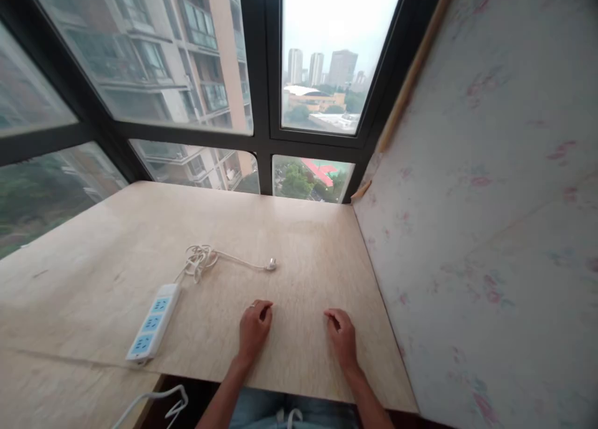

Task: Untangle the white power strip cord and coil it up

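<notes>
My left hand [255,326] rests on the light wooden tabletop [308,248], its fingers curled in and nothing visible in them. To its right, a gap away, my right hand [342,332] lies on the same surface, loosely closed and holding nothing that I can see. A white power strip [154,323] with blue socket panels lies to the left, apart from both hands. Its white cord [200,262] is bunched in a loose tangle beyond it. From there the cord runs right to a plug [271,264], which lies just beyond my left hand.
Dark-framed windows [261,144] stand along the far and left edges. A wall with flowered paper [481,242] borders the tabletop on the right. At the near left edge, a thin white bent piece [156,394], perhaps a hanger or cable, shows beside a dark gap.
</notes>
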A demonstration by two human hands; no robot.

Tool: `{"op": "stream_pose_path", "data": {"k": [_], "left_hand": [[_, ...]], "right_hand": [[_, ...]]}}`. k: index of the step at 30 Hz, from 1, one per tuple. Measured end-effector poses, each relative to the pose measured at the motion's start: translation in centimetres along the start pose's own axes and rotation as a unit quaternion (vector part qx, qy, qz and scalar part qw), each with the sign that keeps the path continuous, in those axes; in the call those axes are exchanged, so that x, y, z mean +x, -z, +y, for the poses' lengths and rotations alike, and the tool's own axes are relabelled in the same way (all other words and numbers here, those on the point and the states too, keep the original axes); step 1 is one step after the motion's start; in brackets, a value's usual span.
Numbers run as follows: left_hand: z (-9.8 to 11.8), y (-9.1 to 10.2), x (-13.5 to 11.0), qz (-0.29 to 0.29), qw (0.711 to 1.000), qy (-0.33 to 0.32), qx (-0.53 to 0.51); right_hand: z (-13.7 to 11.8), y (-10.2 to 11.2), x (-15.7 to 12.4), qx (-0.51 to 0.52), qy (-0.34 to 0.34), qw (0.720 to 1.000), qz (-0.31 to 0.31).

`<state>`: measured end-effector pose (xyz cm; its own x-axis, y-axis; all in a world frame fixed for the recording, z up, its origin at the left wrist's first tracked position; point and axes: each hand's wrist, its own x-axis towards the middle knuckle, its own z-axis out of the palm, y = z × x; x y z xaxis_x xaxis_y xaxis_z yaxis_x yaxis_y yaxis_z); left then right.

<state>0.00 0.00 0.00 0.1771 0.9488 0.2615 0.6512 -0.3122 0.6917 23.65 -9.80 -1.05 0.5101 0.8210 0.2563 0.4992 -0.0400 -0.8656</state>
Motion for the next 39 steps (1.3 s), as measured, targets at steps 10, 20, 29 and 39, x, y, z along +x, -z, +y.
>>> {"op": "stream_pose_path", "data": {"k": [10, 20, 29, 39], "left_hand": [[0.1, -0.1, -0.2, -0.017, 1.0, 0.019, -0.003], [2.8, 1.0, 5.5, -0.027, 0.917, 0.333, -0.216], [0.9, 1.0, 13.5, -0.031, 0.756, 0.459, -0.466], [-1.0, 7.6, 8.7, 0.057, 0.729, 0.436, -0.525]], "right_hand": [[1.1, -0.3, -0.1, -0.001, 0.014, 1.0, 0.002], [1.2, 0.1, -0.3, -0.011, -0.011, 1.0, -0.016], [1.6, 0.3, -0.3, -0.02, -0.016, 0.999, -0.023], [2.1, 0.4, -0.4, -0.029, -0.012, 0.999, -0.029]]}}
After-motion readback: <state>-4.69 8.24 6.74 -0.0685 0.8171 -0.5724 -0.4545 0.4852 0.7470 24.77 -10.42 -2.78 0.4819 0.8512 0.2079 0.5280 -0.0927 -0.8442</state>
